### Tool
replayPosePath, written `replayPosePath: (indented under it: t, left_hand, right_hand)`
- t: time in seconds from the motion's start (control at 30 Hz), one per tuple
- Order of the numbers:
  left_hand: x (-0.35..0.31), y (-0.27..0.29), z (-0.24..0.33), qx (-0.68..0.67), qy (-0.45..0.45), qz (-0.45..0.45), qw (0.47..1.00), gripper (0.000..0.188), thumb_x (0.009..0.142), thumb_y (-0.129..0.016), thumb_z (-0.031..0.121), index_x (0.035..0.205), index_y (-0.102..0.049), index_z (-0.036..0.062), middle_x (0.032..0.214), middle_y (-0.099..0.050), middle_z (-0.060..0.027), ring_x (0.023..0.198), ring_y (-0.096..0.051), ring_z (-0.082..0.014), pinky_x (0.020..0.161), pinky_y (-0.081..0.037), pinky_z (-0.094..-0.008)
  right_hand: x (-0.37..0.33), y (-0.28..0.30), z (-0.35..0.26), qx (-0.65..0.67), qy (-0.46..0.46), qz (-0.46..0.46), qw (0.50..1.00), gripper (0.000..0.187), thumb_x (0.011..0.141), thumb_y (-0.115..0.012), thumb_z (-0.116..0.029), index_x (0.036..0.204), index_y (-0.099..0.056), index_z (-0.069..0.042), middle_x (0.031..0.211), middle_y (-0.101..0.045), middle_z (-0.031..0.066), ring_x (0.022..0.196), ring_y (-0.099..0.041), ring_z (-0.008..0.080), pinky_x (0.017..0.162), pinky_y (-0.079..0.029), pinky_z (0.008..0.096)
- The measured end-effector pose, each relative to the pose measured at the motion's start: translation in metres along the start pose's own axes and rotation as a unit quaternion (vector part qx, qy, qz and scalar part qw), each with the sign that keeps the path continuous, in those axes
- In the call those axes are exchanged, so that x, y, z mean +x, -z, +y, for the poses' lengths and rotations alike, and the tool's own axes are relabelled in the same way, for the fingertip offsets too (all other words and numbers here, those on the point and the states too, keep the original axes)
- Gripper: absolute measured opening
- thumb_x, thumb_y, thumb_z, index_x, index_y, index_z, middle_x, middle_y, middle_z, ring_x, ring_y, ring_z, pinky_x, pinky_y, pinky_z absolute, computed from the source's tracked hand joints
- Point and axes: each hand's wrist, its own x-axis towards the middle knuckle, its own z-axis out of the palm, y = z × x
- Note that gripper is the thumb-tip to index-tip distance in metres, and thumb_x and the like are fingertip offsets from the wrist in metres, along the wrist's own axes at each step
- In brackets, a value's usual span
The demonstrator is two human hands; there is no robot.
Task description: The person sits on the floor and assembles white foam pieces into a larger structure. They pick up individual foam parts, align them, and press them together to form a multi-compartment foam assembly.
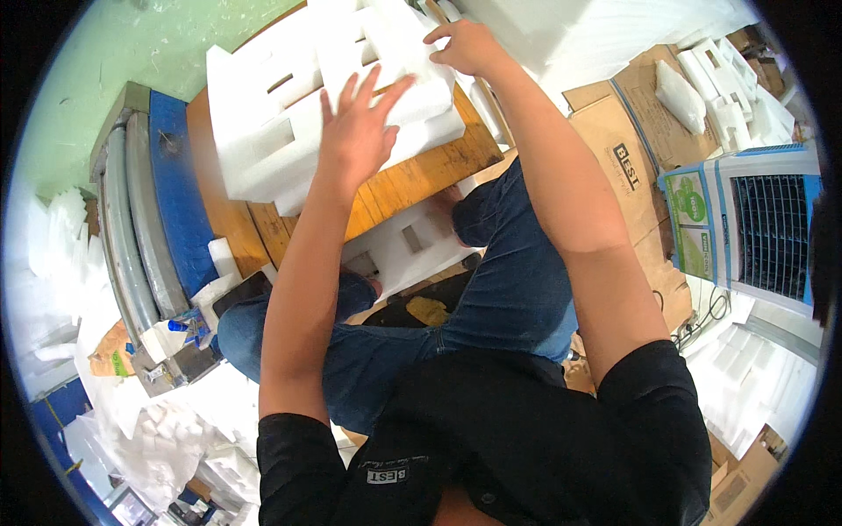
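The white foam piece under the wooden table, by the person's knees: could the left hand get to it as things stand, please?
Probably not directly. The left hand lies flat on the foam block atop the wooden table, and the tabletop sits between it and the lower foam piece.

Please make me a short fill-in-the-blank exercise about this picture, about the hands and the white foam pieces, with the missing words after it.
1. Both hands lie on white foam pieces stacked on a ______ table.
2. The left hand lies flat with its fingers ______.
3. The right hand touches the ______ edge of the stack.
4. Another cut foam piece lies ______ the table, by the person's knees.

Missing words: wooden; spread; far; under
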Motion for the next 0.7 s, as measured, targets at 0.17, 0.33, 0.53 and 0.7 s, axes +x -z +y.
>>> replayPosePath:
  t: [0.17,0.33,0.53,0.7]
  left_hand:
    - [0.019,0.004,-0.002,-0.084,-0.026,-0.1,0.991,0.07,0.093,-0.066,0.006,0.151,-0.049,0.0405,0.13,-0.063,-0.0101,0.117,-0.064,-0.0317,0.098,-0.054,-0.0458]
    - [0.017,0.004,0.0,-0.099,0.003,-0.059,0.993,0.07,0.089,-0.066,0.0,0.147,-0.056,0.0387,0.119,-0.065,-0.011,0.109,-0.066,-0.0325,0.095,-0.055,-0.0433]
    - [0.014,0.001,0.003,-0.104,0.038,-0.029,0.993,0.076,0.086,-0.067,-0.009,0.145,-0.059,0.0381,0.114,-0.063,-0.0098,0.105,-0.066,-0.0283,0.095,-0.054,-0.0416]
    - [0.016,-0.004,0.003,-0.067,0.039,-0.032,0.996,0.075,0.086,-0.068,-0.007,0.142,-0.059,0.0424,0.109,-0.063,-0.0067,0.102,-0.069,-0.0264,0.087,-0.058,-0.0409]
  right_hand:
    - [0.002,0.0,-0.002,-0.024,0.01,0.022,0.999,0.038,0.078,-0.079,-0.024,0.116,-0.08,-0.024,0.103,-0.077,0.0127,0.097,-0.073,0.0313,0.093,-0.057,0.0405]
    - [0.029,-0.032,0.022,-0.055,0.034,0.055,0.996,0.034,0.084,-0.072,-0.018,0.117,-0.078,-0.016,0.106,-0.076,0.0153,0.098,-0.073,0.031,0.093,-0.057,0.0424]
    - [0.024,-0.021,0.01,-0.097,0.07,0.064,0.991,0.028,0.085,-0.062,-0.011,0.103,-0.082,-0.012,0.119,-0.074,0.0162,0.113,-0.069,0.0324,0.109,-0.045,0.046]
    - [0.022,-0.014,0.003,-0.157,0.042,0.044,0.986,0.029,0.087,-0.062,-0.014,0.108,-0.081,-0.014,0.12,-0.074,0.015,0.115,-0.069,0.0308,0.117,-0.037,0.0447]
